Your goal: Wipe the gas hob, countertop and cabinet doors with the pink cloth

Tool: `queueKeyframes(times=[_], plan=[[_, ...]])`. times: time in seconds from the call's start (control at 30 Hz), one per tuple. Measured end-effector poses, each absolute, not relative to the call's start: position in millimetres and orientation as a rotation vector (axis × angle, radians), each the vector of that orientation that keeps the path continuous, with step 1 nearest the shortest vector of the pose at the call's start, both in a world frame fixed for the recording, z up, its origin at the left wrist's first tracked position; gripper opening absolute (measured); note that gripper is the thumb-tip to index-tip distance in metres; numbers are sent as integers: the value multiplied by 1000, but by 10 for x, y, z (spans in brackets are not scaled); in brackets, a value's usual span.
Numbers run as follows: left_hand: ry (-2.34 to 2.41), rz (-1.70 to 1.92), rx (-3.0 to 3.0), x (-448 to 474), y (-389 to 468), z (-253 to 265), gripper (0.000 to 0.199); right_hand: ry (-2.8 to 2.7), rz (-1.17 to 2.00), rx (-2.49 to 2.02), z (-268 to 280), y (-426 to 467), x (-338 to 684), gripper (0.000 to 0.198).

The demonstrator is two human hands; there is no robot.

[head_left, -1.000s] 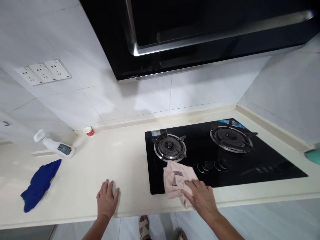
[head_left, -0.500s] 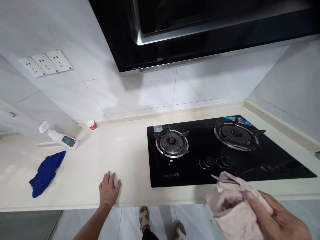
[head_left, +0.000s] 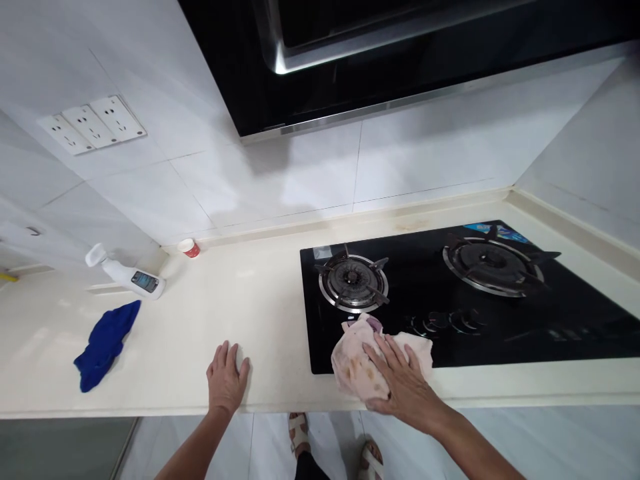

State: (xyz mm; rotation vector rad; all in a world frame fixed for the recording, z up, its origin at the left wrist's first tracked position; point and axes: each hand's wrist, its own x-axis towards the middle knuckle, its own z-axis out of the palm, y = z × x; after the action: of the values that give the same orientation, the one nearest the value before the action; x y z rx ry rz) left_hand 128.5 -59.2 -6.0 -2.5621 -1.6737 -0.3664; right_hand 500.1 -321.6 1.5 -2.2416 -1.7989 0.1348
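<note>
White tiled wall (head_left: 280, 180) with sockets (head_left: 93, 123), black range hood (head_left: 400, 47), cream countertop (head_left: 240, 300), pale floor (head_left: 550, 440).

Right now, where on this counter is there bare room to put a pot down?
Widest bare patch: counter between blue cloth and hob, behind the left hand. A narrow strip runs behind the hob along the wall. Crowded: hob's front left corner, where the right hand presses a pink cloth; spray bottle and cup sit far left.
</note>
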Motion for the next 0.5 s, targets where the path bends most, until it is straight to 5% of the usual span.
queueKeyframes(times=[0.1, 0.5], plan=[[-1674, -350, -2571, 1294, -602, -46, 51, -1922, 234, -2137, -9, -3264, 5039, 110], [-1696, -334, -2572, 1274, -575, -27, 52, -2115, 554, -1571, 228, -2215, 3662, 88]])
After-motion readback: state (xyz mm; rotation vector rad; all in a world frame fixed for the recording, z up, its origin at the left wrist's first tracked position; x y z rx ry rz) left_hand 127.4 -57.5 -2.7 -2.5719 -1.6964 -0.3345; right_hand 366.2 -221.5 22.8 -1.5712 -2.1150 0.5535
